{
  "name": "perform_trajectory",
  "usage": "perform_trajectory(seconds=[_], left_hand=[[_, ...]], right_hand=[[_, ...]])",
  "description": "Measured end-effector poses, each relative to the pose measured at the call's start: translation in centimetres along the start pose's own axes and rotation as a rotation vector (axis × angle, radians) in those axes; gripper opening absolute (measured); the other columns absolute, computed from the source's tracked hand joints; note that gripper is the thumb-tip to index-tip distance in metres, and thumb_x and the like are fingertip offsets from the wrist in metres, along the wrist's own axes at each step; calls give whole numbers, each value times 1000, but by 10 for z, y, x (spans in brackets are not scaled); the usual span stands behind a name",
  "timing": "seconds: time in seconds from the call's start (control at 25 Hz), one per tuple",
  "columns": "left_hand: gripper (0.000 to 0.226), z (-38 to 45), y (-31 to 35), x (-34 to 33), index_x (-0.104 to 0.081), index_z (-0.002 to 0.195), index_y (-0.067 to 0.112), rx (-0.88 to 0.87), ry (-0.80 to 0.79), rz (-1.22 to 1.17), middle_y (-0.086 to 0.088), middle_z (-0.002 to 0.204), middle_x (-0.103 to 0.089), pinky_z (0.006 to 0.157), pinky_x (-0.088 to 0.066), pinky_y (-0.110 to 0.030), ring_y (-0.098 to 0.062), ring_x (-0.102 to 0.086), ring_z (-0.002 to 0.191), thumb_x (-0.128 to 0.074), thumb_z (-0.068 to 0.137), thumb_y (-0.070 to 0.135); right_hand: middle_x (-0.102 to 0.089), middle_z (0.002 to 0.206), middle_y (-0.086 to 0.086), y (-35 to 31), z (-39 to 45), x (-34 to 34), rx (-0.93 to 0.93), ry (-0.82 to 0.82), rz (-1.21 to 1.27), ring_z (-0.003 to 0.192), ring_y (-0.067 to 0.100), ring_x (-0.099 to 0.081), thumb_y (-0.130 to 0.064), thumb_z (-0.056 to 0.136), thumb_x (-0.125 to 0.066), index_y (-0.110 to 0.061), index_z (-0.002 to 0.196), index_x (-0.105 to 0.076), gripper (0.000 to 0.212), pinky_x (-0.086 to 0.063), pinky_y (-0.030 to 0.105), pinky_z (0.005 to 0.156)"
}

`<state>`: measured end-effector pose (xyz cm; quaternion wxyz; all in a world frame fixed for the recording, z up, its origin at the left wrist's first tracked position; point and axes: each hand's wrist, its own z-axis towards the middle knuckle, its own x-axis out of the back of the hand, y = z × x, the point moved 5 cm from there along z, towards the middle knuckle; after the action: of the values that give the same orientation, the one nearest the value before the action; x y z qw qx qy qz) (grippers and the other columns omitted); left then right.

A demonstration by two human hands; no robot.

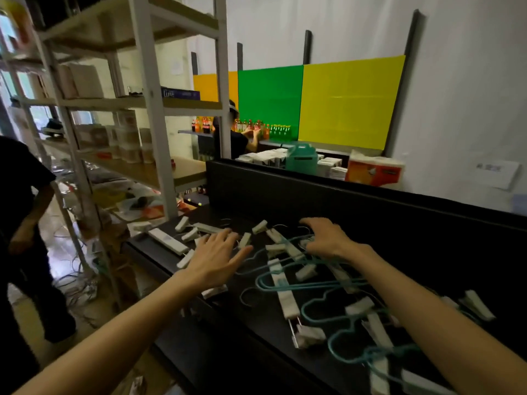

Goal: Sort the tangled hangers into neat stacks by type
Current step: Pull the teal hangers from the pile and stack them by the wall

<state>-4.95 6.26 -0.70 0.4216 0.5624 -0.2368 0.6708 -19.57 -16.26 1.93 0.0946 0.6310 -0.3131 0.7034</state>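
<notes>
A tangle of hangers lies along the black table point(256, 332). Teal wire hangers point(313, 286) overlap white clip hangers point(286, 292) in the middle and to the right. More white clip hangers point(199, 230) are scattered at the far left end. My left hand point(214, 253) hovers flat over the left group with its fingers spread and nothing in it. My right hand point(328, 238) rests palm down on the tangle, fingers curled onto a teal hanger and white clips; I cannot see whether it grips anything.
A raised black back panel point(342, 206) borders the table behind the hangers. Metal shelving point(148, 109) stands at the left. One person point(25, 223) stands at the far left, another by bottles farther back. Cables litter the floor at the left.
</notes>
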Motion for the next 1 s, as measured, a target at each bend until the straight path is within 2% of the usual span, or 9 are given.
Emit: perform_trajectory(seconds=[0.08,0.16,0.28,0.4,0.52,0.64,0.76,0.88,1.0], left_hand=[[73,32,-9,-8,-42,149,24,-40,-17,-28,-5,161,-32,120,-23,-45,-24,-32,146,-24,96,71],[67,57,-10,-21,-44,148,24,-97,-29,-27,-5,160,-33,120,-22,-45,-24,-32,146,-27,99,67],[66,95,-12,-40,-49,143,26,-194,-50,-19,-4,156,-39,119,-24,-46,-24,-38,142,-25,98,68],[59,119,-6,-48,-56,136,28,-287,-16,-113,-2,151,-45,117,-27,-47,-23,-44,136,-25,100,64],[59,133,-9,-36,-59,131,25,-311,97,-304,0,140,-53,108,-39,-45,-20,-54,123,-23,101,62],[54,147,-13,-11,-54,133,22,-320,226,-496,-1,136,-54,100,-44,-44,-19,-57,115,-29,102,59],[51,150,3,2,-45,139,21,-383,256,-586,-3,141,-49,103,-44,-44,-20,-51,123,-40,101,55],[50,127,38,-1,-45,141,21,-568,296,-554,-2,142,-48,109,-36,-40,-19,-45,130,-51,99,47],[39,92,76,-8,-60,127,20,-831,428,-460,1,120,-64,96,-38,-37,-22,-58,111,-56,96,43]], right_hand=[[-43,151,4,-1,28,-15,-48,-185,-53,134,28,-44,-32,76,-68,-29,154,-30,87,-39,48,112],[-45,150,3,2,41,-30,-77,-297,-94,134,26,-45,-38,77,-72,-30,155,-27,90,-35,49,115],[-41,153,0,-1,47,-25,-6,-282,-150,136,23,-44,-45,74,-78,-27,154,-30,95,-40,44,113],[-43,151,-1,-7,49,-15,43,-192,-111,135,19,-44,-41,72,-80,-27,151,-37,91,-43,37,109],[-43,150,-3,-16,46,-6,23,-89,15,136,16,-43,-36,73,-79,-27,150,-39,87,-40,33,111],[-49,144,0,-16,33,9,-17,124,-34,131,20,-48,-44,72,-81,-24,148,-43,87,-44,40,109],[-51,137,-1,-2,2,18,-135,340,-90,125,19,-51,-60,70,-81,-24,146,-46,91,-47,42,104],[-51,131,-4,19,-47,19,-281,509,-61,118,18,-53,-67,69,-76,-23,144,-48,92,-50,40,98],[-50,132,-2,36,-100,18,-466,610,-125,116,20,-56,-68,70,-74,-21,144,-47,91,-54,42,91]])
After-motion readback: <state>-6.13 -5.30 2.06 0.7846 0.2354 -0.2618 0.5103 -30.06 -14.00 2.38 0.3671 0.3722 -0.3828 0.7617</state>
